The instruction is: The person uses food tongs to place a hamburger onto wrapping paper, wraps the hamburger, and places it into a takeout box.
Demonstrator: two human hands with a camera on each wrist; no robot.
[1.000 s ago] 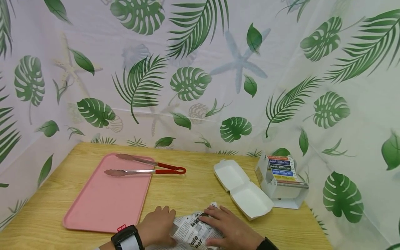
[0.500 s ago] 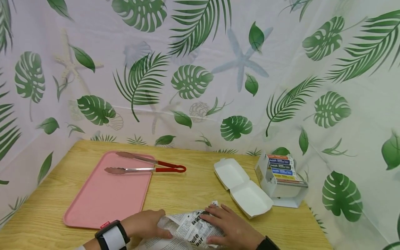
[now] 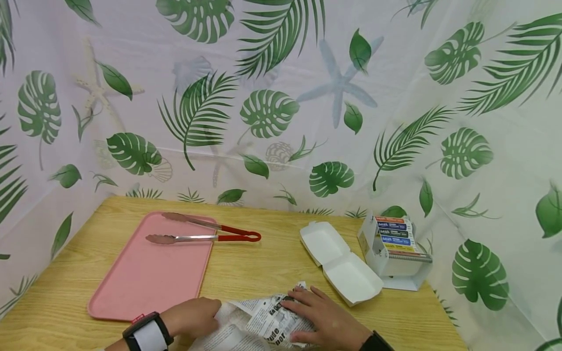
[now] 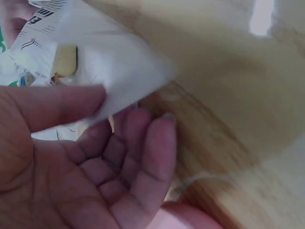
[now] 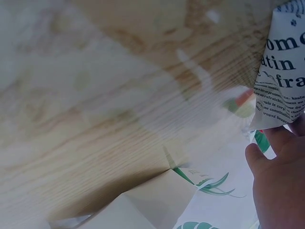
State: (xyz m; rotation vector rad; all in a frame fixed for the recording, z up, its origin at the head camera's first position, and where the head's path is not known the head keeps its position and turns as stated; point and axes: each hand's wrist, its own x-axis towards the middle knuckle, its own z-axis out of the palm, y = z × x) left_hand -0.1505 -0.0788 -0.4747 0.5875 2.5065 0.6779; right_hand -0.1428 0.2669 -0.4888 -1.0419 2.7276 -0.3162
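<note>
A sheet of newsprint-patterned wrapping paper (image 3: pixel 270 319), partly folded over, lies at the front of the table. My left hand (image 3: pixel 195 314) pinches its left edge; in the left wrist view the thumb (image 4: pixel 66 105) lies on top of the paper and the curled fingers lie behind it. A small yellowish piece with a dark edge (image 4: pixel 66 61) shows among the folds there; its kind is unclear. My right hand (image 3: pixel 322 319) rests on the folded right part of the paper, fingers spread and nearly straight. The right wrist view shows that hand (image 5: pixel 281 167) against the printed paper.
To the left lies a pink tray (image 3: pixel 145 282), with red-handled tongs (image 3: pixel 239 237) across its far right corner. An open white clamshell box (image 3: pixel 353 278) stands to the right of the paper. Behind it is a white holder (image 3: pixel 395 251) with several coloured boxes.
My left hand has moved left and drawn the paper's left edge outward, so more of its pale inside shows. My right hand has stayed in place on the paper.
</note>
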